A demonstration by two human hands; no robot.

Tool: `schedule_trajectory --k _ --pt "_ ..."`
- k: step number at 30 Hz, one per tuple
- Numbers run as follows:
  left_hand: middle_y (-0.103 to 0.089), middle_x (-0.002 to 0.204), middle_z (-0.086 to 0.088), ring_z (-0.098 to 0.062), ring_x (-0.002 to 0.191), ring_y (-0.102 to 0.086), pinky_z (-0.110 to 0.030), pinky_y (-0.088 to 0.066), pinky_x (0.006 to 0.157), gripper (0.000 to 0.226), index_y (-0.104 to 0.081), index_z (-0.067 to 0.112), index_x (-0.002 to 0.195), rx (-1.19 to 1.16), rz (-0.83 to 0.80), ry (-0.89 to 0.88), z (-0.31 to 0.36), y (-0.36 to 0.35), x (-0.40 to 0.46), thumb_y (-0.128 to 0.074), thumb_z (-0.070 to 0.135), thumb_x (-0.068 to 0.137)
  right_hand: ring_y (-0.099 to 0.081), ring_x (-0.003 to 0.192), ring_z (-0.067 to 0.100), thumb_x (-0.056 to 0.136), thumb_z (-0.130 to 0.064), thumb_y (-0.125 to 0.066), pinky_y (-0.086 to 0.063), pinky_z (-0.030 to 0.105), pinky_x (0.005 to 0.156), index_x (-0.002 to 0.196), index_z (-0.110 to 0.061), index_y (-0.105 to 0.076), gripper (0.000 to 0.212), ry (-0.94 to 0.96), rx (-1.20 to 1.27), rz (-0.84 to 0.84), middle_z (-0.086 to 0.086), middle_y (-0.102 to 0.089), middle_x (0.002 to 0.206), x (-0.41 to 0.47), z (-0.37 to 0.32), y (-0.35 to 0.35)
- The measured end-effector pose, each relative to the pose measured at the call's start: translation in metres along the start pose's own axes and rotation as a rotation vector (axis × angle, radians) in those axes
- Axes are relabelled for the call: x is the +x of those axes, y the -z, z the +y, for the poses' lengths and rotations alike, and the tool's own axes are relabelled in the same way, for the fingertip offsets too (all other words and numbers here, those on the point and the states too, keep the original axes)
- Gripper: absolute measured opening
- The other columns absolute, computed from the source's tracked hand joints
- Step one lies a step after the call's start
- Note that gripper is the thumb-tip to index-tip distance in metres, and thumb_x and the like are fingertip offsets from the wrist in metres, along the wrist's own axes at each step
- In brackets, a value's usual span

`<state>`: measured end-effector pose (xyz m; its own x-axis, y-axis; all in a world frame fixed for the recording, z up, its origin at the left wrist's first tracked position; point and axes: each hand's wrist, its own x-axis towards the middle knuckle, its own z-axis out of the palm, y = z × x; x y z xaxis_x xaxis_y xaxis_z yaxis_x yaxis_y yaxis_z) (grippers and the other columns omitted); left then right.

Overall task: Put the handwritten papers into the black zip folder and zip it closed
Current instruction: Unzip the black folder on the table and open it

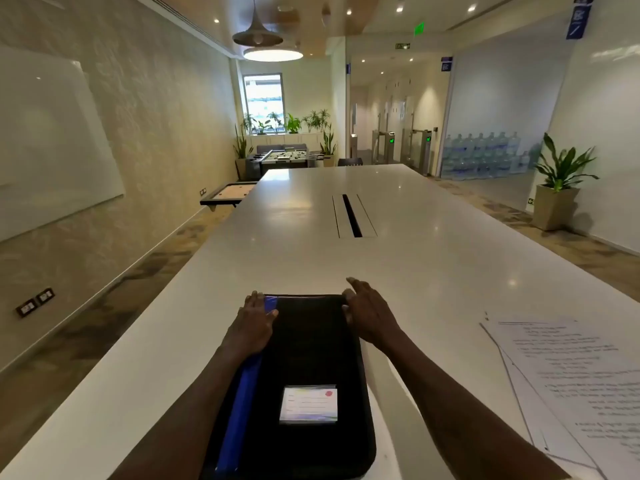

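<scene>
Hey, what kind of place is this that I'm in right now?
Most likely an office common area: a long white meeting table, a wall whiteboard, access turnstiles by the corridor, and a foosball table beyond.

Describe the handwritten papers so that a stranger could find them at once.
Start from the long white table and find the black zip folder between both hands at its near end. The handwritten papers lie fanned to its right, the only loose white sheets there.
</scene>
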<state>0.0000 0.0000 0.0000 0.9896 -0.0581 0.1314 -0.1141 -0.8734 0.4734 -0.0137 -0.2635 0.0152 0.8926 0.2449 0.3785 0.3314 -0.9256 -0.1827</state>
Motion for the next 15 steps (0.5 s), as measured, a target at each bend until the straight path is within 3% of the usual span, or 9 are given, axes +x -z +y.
schedule_trajectory --k 6,15 --pt "-0.015 0.161 -0.017 -0.030 0.149 -0.018 -0.042 -0.019 0.120 0.066 -0.014 0.002 0.153 -0.018 -0.054 0.098 -0.016 0.000 0.010 -0.039 0.035 0.102 -0.055 0.116 0.029 0.093 -0.011 -0.050 -0.052 0.041 0.089 0.098 -0.004 -0.067 0.019 0.029 0.021 -0.093 0.012 -0.057 0.130 0.010 -0.013 -0.022" --pt "-0.033 0.154 -0.020 -0.035 0.140 -0.035 -0.045 -0.030 0.113 0.058 -0.023 0.002 0.150 -0.076 -0.081 0.122 -0.033 -0.003 0.051 -0.043 0.028 0.102 -0.054 0.112 0.028 0.094 -0.012 -0.047 -0.050 0.042 0.091 0.107 -0.004 -0.066 0.024 0.026 0.064 -0.141 0.013 -0.061 0.121 0.040 -0.021 -0.047"
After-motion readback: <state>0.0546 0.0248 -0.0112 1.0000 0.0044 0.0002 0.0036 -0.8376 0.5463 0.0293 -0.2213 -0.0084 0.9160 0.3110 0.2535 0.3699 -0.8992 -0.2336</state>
